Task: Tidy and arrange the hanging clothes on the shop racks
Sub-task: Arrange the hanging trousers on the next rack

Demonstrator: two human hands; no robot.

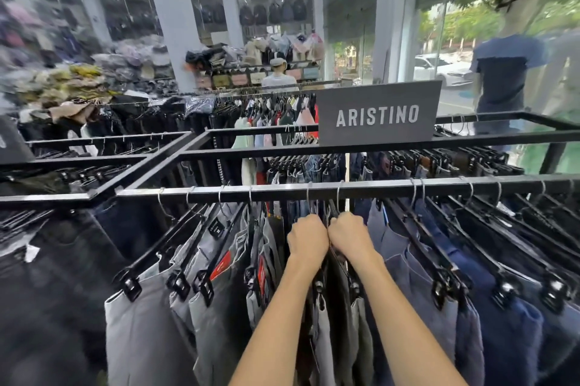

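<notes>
Trousers (pixel 141 323) on hangers (pixel 163 246) along rail (pixel 282 193)

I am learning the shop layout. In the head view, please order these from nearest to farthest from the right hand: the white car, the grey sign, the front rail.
1. Front rail, just above the right hand.
2. Grey sign, on the frame behind the rail.
3. White car, outside the window, far right.

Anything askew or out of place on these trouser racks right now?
Yes. On the near rail, hanger hooks sit unevenly spaced, with a gap right of the right hand. Further back, loose clothes lie heaped on the far-left racks.
</notes>
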